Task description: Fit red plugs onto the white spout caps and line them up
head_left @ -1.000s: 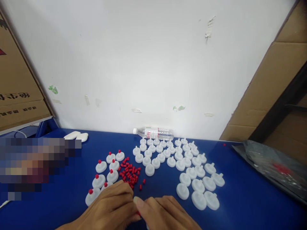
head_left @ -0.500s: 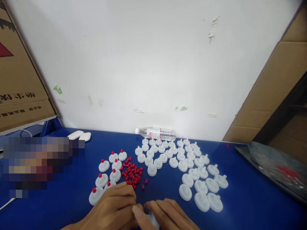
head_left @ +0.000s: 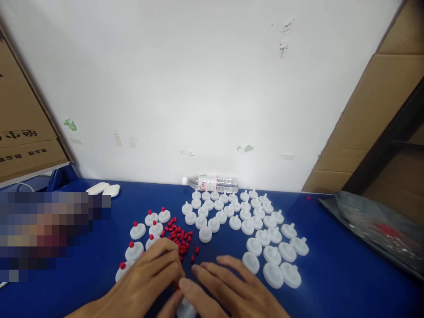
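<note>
My left hand [head_left: 149, 274] is closed at the bottom centre, its fingers curled and pinching a white round plastic cap with a spout [head_left: 186, 309]. Its fingers hide the cap's top. Close on the right, my right hand [head_left: 228, 287] has its fingers stretched out and apart, its thumb beside the white cap and the left fingertips. Small red caps [head_left: 182, 236] lie loose just beyond my hands. To the left stand several white caps with red tips [head_left: 137, 231], partly covered by my left hand. Many white caps with bare spouts [head_left: 272, 254] spread to the right.
A clear plastic bottle [head_left: 212, 183] lies along the white wall [head_left: 198, 88]. Two white oval objects [head_left: 111, 191] rest at the back left, near a pixelated patch. A grey plastic bag [head_left: 367, 229] is at the right edge, by a cardboard panel [head_left: 351, 132].
The view has shifted slightly to the right. My right hand's fingers have opened and spread away from the white cap, which my left hand keeps hold of lower down.
</note>
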A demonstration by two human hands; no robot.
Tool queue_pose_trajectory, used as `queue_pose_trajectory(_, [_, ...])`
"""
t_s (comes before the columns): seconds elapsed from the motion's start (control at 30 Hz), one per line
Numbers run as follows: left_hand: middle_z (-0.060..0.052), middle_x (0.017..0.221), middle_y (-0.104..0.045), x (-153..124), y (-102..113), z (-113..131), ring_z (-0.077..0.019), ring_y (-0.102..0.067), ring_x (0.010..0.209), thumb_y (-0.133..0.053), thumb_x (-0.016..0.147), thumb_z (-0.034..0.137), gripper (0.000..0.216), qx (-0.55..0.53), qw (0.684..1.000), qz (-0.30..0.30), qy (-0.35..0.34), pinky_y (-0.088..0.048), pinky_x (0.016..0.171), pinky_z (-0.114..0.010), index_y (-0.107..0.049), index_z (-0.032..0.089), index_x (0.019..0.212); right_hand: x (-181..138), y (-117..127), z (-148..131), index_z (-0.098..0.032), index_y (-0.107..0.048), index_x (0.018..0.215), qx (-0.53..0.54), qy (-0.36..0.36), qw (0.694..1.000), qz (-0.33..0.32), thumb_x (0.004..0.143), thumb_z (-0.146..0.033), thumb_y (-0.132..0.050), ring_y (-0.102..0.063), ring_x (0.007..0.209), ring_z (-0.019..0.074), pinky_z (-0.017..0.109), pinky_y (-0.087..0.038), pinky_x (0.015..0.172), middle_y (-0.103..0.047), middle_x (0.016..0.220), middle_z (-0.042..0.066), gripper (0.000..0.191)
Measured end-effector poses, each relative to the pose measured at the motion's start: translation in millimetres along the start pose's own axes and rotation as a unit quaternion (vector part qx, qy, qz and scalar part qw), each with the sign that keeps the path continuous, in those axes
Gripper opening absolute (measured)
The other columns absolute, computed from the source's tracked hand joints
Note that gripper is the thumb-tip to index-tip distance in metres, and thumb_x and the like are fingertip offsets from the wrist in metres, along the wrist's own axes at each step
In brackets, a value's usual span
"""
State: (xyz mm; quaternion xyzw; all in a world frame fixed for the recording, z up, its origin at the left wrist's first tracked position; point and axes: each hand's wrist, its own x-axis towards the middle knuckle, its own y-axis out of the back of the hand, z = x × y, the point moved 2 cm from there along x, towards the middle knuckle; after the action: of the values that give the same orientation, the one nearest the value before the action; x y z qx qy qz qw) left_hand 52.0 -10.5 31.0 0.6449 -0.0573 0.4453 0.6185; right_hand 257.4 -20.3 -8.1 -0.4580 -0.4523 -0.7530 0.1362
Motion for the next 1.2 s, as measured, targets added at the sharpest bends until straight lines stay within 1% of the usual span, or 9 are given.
queue_pose_trajectory(0.07, [-0.003,0.074,-0.063,2.4,2.2,-7.6,-0.0207,-0.061,0.079,-0.049,0.089,0.003,0.021,-0.009,1.0,-0.002,-0.021,-0.057,0.079,-0.033,-0.059,0.022,0.084,3.5,8.7,9.7,-0.02,-0.073,0.123,-0.01,-0.022,1.0,-0.005,0.113,-0.028,-0.046,-0.075,0.103,0.0119,0.032,-0.046,0.115,-0.081,0.11,0.002,0.029])
queue_pose_trajectory(0.13, [-0.003,0.072,-0.059,2.4,3.6,-16.1,-0.02,-0.056,0.076,-0.049,0.087,0.001,0.023,-0.022,0.999,-0.02,-0.037,-0.055,0.08,-0.036,-0.058,0.021,0.081,5.9,17.7,18.2,-0.019,-0.073,0.119,-0.016,-0.05,0.999,-0.013,0.11,-0.02,-0.05,-0.075,0.103,0.0126,0.034,-0.037,0.121,-0.08,0.108,0.002,0.025])
queue_pose_trajectory(0.2, [-0.003,0.075,-0.058,0.3,4.4,-24.0,-0.0209,-0.055,0.079,-0.049,0.088,0.002,0.022,-0.029,0.998,-0.052,-0.036,-0.053,0.082,-0.038,-0.059,0.021,0.08,6.9,24.7,23.4,-0.017,-0.074,0.114,-0.013,-0.062,0.998,-0.02,0.103,-0.009,-0.052,-0.075,0.097,0.0128,0.035,-0.035,0.123,-0.079,0.101,0.002,0.025])
queue_pose_trajectory(0.33, [-0.004,0.077,-0.057,-4.1,4.3,-34.1,-0.0231,-0.054,0.083,-0.05,0.088,0.006,0.021,-0.01,0.99,-0.134,-0.034,-0.051,0.085,-0.041,-0.057,0.021,0.075,6.7,28.7,23.8,-0.015,-0.073,0.109,-0.006,-0.051,0.999,-0.019,0.094,-0.003,-0.057,-0.073,0.08,0.0117,0.036,-0.045,0.115,-0.074,0.08,-0.002,0.025])
queue_pose_trajectory(0.4, [-0.004,0.077,-0.056,-4.3,4.7,-38.1,-0.0234,-0.054,0.082,-0.051,0.087,0.007,0.02,0.003,0.987,-0.154,-0.04,-0.05,0.086,-0.041,-0.056,0.022,0.074,6.2,27.4,21.9,-0.015,-0.073,0.107,-0.01,-0.042,0.999,-0.011,0.092,-0.003,-0.058,-0.073,0.077,0.0119,0.036,-0.049,0.112,-0.073,0.077,-0.003,0.025])
queue_pose_trajectory(0.53, [-0.005,0.078,-0.057,-2.3,7.1,-48.8,-0.0238,-0.053,0.083,-0.051,0.087,0.009,0.019,0.02,0.986,-0.165,-0.03,-0.048,0.084,-0.039,-0.056,0.022,0.074,5.8,25.2,20.3,-0.016,-0.073,0.106,-0.013,-0.041,0.999,-0.011,0.092,-0.003,-0.059,-0.074,0.075,0.0123,0.037,-0.053,0.109,-0.073,0.074,-0.003,0.024])
queue_pose_trajectory(0.63, [-0.004,0.079,-0.057,-1.3,9.6,-59.0,-0.0241,-0.053,0.085,-0.051,0.088,0.01,0.02,0.042,0.985,-0.166,-0.019,-0.046,0.089,-0.042,-0.055,0.022,0.073,6.2,25.2,20.8,-0.016,-0.073,0.108,-0.005,-0.043,0.999,-0.019,0.093,-0.004,-0.057,-0.074,0.076,0.0128,0.038,-0.054,0.108,-0.073,0.075,-0.002,0.025])
queue_pose_trajectory(0.97, [-0.005,0.079,-0.057,2.7,16.0,-97.7,-0.0236,-0.049,0.084,-0.047,0.092,0.01,0.023,0.132,0.973,-0.189,-0.018,-0.042,0.08,-0.04,-0.055,0.02,0.074,2.0,20.9,17.6,-0.016,-0.074,0.107,0.013,-0.055,0.998,-0.016,0.093,0.0,-0.057,-0.073,0.079,0.012,0.037,-0.04,0.119,-0.072,0.075,-0.003,0.027])
queue_pose_trajectory(1.2, [-0.004,0.08,-0.057,6.5,21.0,-92.2,-0.0235,-0.048,0.081,-0.049,0.092,0.012,0.016,0.122,0.978,-0.17,-0.015,-0.039,0.078,-0.039,-0.054,0.021,0.08,0.1,21.3,17.0,-0.016,-0.074,0.107,0.019,-0.061,0.998,-0.009,0.092,0.0,-0.056,-0.072,0.078,0.013,0.039,-0.046,0.115,-0.07,0.073,-0.002,0.028])
